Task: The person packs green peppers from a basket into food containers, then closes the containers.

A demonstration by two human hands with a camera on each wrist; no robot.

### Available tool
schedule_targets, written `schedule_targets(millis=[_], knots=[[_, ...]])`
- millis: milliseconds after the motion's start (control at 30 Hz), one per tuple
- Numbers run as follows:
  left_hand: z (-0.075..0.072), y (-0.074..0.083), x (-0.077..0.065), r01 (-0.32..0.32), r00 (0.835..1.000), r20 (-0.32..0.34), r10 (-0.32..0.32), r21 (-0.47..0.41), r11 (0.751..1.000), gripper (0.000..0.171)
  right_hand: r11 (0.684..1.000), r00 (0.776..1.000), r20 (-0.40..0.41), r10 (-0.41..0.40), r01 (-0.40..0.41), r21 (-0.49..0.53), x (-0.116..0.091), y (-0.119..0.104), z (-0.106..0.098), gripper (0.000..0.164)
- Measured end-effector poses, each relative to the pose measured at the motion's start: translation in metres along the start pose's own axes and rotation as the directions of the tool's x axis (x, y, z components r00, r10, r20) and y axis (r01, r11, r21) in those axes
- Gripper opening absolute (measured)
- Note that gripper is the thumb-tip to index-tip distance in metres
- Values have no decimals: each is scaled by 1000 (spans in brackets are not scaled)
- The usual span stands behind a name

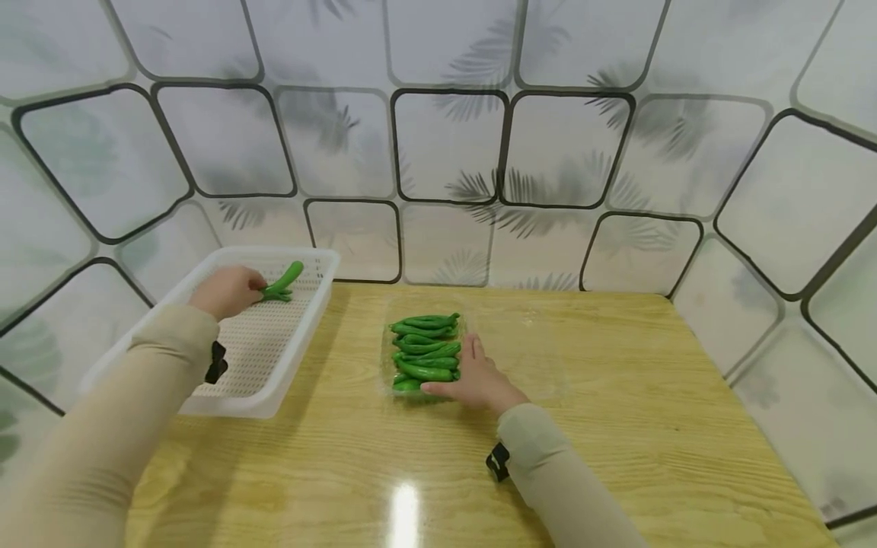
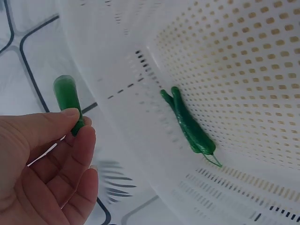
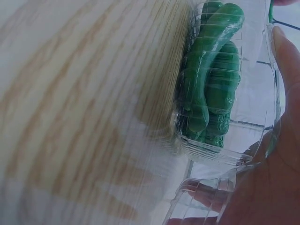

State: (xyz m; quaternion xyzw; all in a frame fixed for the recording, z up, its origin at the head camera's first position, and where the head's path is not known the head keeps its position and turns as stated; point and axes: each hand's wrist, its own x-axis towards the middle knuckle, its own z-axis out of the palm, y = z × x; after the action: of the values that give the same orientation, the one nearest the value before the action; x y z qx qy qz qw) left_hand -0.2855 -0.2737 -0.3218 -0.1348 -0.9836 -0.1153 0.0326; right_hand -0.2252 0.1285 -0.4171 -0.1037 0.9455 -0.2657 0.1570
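Observation:
My left hand [image 1: 226,291] pinches a green pepper [image 2: 68,91] between thumb and fingertips, above the far part of a white perforated plastic basket [image 1: 301,342]. In the left wrist view, two more green peppers [image 2: 187,123] lie side by side in the basket, close to its wall. My right hand [image 1: 482,378] rests with spread fingers at the right side of a clear plastic box [image 1: 385,346], thumb over its near corner. Several green peppers [image 1: 426,348] lie stacked in rows inside that box. The box's clear lid [image 1: 527,350] lies folded out to the right.
A light wood table [image 1: 658,411] carries the basket at its left and the box in the middle. Patterned wall covering [image 1: 448,144] rises behind the table and on both sides. A dark wrist device [image 1: 498,462] shows below the right sleeve.

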Motion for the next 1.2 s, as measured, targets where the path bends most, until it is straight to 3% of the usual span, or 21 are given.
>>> schedule_targets(millis=[200, 633, 933, 1200], knots=[[-8, 13, -3, -22, 999, -44, 23, 4, 1000, 20, 1000, 1000, 5, -6, 6, -2, 2, 1, 0, 121], [-15, 41, -6, -33, 998, -55, 32, -32, 999, 20, 1000, 1000, 3, -4, 4, -2, 2, 1, 2, 123], [-12, 71, -9, -62, 996, -67, 57, -67, 996, 20, 1000, 1000, 2, 0, 0, 11, 2, 1, 1, 122], [-7, 103, -13, -140, 989, -56, 136, -72, 988, 18, 1000, 1000, 7, 1, -1, 5, 3, 1, 1, 123]])
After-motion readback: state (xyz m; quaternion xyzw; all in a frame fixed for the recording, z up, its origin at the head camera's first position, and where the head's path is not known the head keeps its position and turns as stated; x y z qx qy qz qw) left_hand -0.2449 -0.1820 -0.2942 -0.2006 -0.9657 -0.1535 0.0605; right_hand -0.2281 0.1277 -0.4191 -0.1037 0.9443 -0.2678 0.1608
